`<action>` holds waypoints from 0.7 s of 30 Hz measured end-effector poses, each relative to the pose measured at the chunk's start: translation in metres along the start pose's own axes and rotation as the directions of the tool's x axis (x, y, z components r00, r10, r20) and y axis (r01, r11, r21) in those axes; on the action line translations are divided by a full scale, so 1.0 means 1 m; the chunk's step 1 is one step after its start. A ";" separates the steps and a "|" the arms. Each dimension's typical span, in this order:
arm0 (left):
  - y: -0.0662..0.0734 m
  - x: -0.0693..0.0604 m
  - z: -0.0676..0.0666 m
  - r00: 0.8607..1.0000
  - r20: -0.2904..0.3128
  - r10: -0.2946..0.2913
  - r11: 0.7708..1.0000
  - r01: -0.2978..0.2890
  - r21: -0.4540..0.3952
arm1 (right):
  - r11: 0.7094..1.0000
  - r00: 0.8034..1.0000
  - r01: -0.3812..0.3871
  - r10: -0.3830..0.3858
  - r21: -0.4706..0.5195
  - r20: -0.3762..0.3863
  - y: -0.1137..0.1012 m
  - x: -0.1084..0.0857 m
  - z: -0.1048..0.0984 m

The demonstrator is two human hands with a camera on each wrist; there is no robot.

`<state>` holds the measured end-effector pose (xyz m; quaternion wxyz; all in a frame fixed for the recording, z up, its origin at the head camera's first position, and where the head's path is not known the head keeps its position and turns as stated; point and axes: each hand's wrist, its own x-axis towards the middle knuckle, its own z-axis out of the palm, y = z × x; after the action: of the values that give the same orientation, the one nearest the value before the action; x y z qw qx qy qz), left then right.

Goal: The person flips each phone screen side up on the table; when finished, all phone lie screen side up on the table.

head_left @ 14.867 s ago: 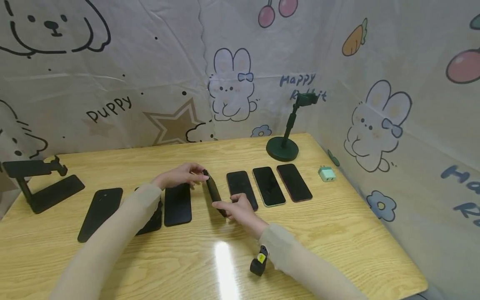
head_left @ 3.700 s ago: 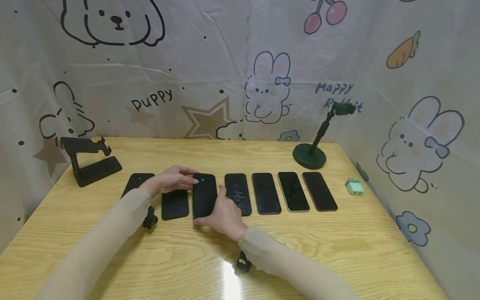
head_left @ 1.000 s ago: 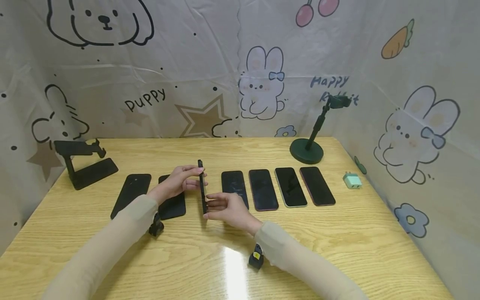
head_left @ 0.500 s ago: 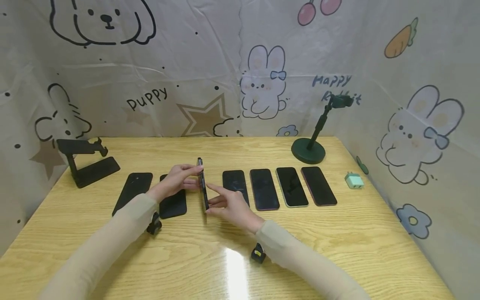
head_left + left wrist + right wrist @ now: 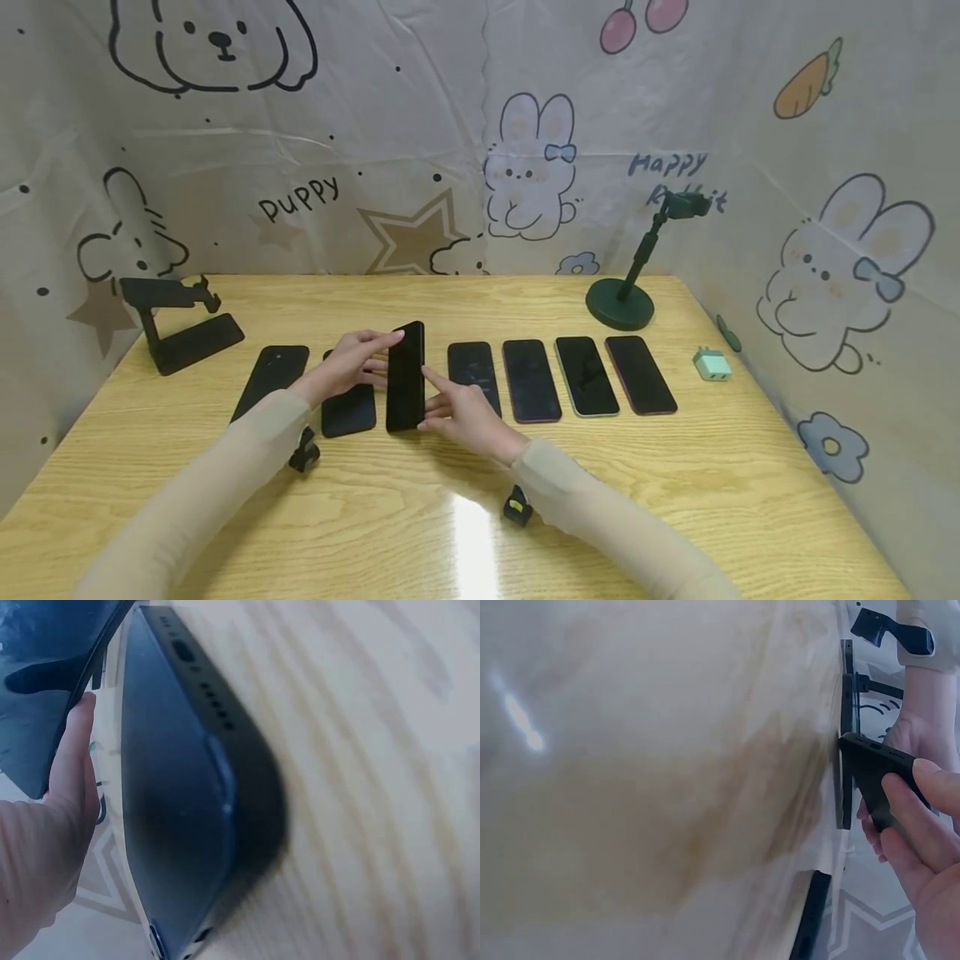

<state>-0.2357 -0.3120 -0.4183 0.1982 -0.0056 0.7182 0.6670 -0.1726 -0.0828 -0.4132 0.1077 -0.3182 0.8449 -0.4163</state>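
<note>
One left hand (image 5: 351, 360) pinches a black smartphone (image 5: 406, 377) near its top; the right hand (image 5: 471, 417) pinches its bottom, maybe just above the counter (image 5: 367, 517), between the side edges.

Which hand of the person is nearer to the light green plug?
Right. The right hand is left of the plug, not touching it; the left hand is farther left.

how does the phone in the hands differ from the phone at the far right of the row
Pose: the held phone is tilted up, while the far-right phone lies flat on the table.
Contact: the left hand and right hand grip the held phone; neither touches the far-right phone.
Edge: the held phone's looks black, the far-right phone's reddish.
Both show dark, unlit faces.
</note>
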 end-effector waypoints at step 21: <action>-0.001 -0.007 -0.005 1.000 -0.018 -0.015 1.000 0.014 -0.013 | 0.996 0.996 -0.093 0.092 -0.018 -0.018 0.011 0.003 0.000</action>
<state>-0.2301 -0.3191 -0.4172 0.1965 -0.0181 0.7157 0.6700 -0.1801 -0.0799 -0.4209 0.1167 -0.2763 0.8636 -0.4053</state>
